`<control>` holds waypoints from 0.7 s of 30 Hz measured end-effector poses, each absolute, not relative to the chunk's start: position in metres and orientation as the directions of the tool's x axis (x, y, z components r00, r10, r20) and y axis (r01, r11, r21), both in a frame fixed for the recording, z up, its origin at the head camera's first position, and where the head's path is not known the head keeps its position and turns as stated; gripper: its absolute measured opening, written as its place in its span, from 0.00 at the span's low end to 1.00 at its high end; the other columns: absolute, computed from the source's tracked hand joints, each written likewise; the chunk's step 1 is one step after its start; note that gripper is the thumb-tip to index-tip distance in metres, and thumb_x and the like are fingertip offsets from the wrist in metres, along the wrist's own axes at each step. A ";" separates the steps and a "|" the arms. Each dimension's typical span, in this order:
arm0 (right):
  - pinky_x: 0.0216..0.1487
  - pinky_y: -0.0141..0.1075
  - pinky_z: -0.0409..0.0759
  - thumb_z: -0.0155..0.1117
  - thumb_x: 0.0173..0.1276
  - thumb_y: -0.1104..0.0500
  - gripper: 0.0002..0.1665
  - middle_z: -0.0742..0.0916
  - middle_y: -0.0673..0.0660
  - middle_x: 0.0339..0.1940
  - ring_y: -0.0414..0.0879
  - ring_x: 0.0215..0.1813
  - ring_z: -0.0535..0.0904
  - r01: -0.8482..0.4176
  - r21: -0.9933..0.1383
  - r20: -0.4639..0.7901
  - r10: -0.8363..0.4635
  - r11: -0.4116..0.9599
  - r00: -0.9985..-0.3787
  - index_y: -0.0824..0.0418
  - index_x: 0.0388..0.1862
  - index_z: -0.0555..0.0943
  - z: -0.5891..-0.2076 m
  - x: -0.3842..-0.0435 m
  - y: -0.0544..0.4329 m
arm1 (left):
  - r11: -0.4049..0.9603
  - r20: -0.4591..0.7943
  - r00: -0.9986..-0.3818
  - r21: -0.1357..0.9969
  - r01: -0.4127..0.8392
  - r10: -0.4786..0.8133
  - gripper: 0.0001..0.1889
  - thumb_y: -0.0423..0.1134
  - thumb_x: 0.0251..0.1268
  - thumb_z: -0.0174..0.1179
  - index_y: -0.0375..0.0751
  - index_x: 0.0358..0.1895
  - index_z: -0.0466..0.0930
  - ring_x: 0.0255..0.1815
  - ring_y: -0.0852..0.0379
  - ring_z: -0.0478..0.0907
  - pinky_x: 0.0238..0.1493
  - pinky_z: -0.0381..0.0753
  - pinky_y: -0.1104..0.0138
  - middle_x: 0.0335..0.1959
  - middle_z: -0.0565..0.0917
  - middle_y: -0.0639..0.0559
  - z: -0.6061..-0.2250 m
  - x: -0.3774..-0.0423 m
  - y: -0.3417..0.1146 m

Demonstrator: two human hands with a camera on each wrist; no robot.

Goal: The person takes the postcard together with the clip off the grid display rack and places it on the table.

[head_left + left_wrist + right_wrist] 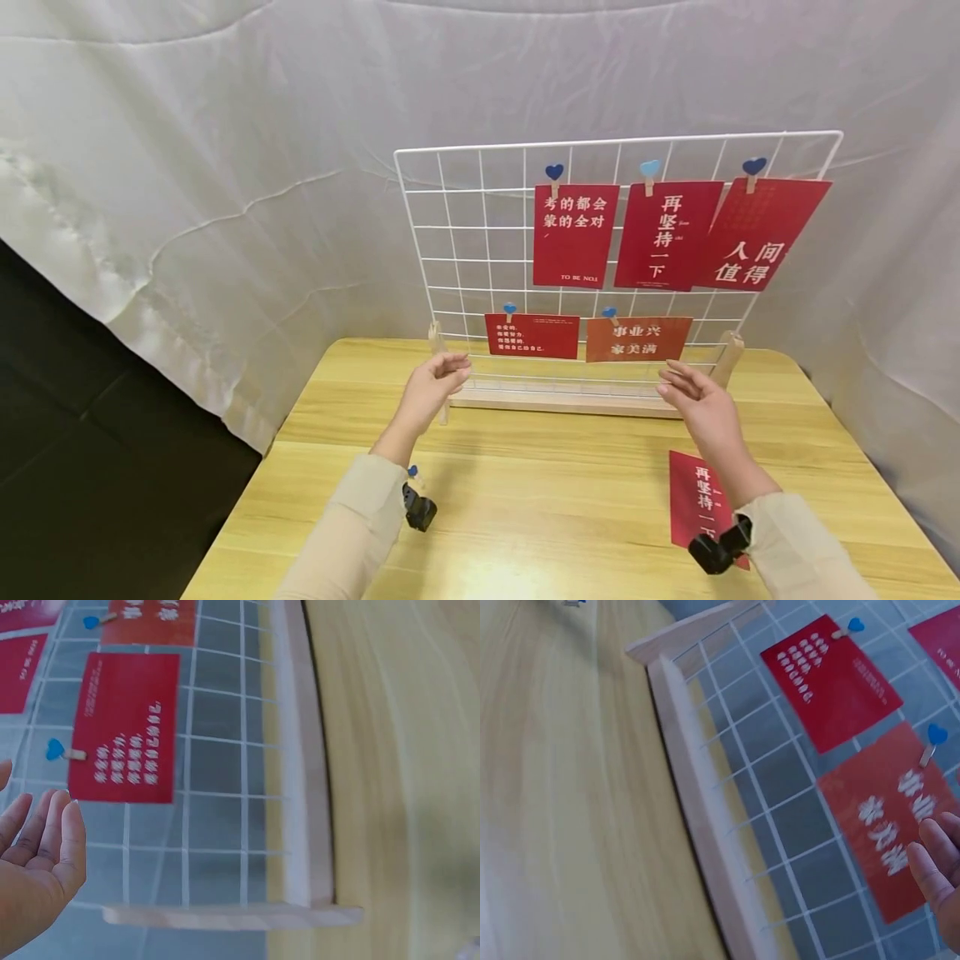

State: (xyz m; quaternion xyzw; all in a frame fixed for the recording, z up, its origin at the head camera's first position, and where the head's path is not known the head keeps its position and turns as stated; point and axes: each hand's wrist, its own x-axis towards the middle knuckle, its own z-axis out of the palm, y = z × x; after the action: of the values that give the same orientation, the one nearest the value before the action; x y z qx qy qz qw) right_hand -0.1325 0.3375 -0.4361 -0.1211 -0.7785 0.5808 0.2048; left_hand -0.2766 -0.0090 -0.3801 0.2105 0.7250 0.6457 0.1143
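Observation:
My left hand [437,385] hovers in front of the white wire grid [463,225], just left of a small red card [533,336]; its fingers are loosely bent around nothing. Near the right end of an orange-red card [637,340], my right hand [701,398] is raised with relaxed fingers, holding nothing. Blue heart clips [510,309] fix both small cards to the grid's lower part. Higher up hang three larger red cards [576,237], each under a heart clip [554,172]. The left wrist view shows the left fingers [73,840] beside the small card's corner.
Another red card [693,500] lies on the wooden table [540,492], partly beneath the right forearm. A loose blue heart clip [413,472] is by the left wrist. The grid stands in a wooden base [570,402]; a pale curtain [300,150] hangs behind.

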 end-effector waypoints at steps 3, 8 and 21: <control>0.46 0.24 0.69 0.55 0.61 0.52 0.32 0.73 0.62 0.55 0.33 0.49 0.71 -0.023 -0.927 0.189 0.414 0.374 -0.891 0.63 0.61 0.61 -0.395 -0.127 0.312 | 0.067 0.140 -0.872 0.979 0.193 0.469 0.17 0.33 0.57 0.55 0.32 0.49 0.71 0.45 0.51 0.73 0.45 0.73 0.65 0.44 0.76 0.43 -0.370 -0.280 -0.001; 0.41 0.19 0.69 0.56 0.60 0.55 0.30 0.77 0.57 0.51 0.29 0.45 0.72 -0.094 -0.935 0.234 0.397 0.341 -0.887 0.66 0.60 0.63 -0.376 -0.135 0.303 | 0.053 0.181 -0.844 0.969 0.239 0.504 0.17 0.31 0.57 0.54 0.31 0.50 0.69 0.45 0.49 0.72 0.45 0.73 0.66 0.45 0.75 0.39 -0.347 -0.283 0.009; 0.41 0.21 0.71 0.57 0.59 0.50 0.33 0.74 0.64 0.53 0.34 0.48 0.72 -0.128 -0.907 0.289 0.373 0.400 -0.882 0.66 0.59 0.64 -0.344 -0.154 0.291 | 0.045 0.256 -0.802 0.943 0.331 0.540 0.17 0.34 0.58 0.54 0.36 0.51 0.70 0.44 0.54 0.73 0.44 0.73 0.68 0.47 0.75 0.42 -0.310 -0.289 0.031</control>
State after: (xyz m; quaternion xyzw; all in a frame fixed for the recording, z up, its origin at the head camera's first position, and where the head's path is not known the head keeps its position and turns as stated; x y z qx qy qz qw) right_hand -0.1545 0.2911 -0.3444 -0.0760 -0.8043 0.5423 0.2308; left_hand -0.2891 0.0307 -0.3104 0.3034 0.7179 0.6209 0.0843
